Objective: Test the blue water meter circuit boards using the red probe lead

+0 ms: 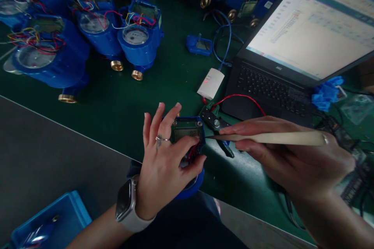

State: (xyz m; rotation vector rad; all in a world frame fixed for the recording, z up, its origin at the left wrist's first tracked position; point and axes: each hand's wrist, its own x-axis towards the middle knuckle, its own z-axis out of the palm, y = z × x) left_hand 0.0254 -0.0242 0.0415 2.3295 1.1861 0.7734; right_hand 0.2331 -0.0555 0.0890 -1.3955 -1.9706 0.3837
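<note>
A blue water meter (196,181) with a small display board (182,134) at its top stands at the table's front edge, partly covered by my left hand (166,159). That hand lies across the meter, index fingertip on the board and thumb at its right side; the other fingers stretch past its left edge. My right hand (292,151) pinches beige tweezers (271,137) with a dark pointed tip. The tip is at the board's right edge; whether it touches cannot be made out. Wire strippers or similar pliers (216,123) lie between the meter and my right hand, partly hidden.
Several blue meters with loose wires, including one (137,42), stand at back left; more line the back. A white box (210,83) with a red light sits left of the laptop (271,85). Beside it is a small blue display unit (199,44). A blue bin (52,221) is lower left.
</note>
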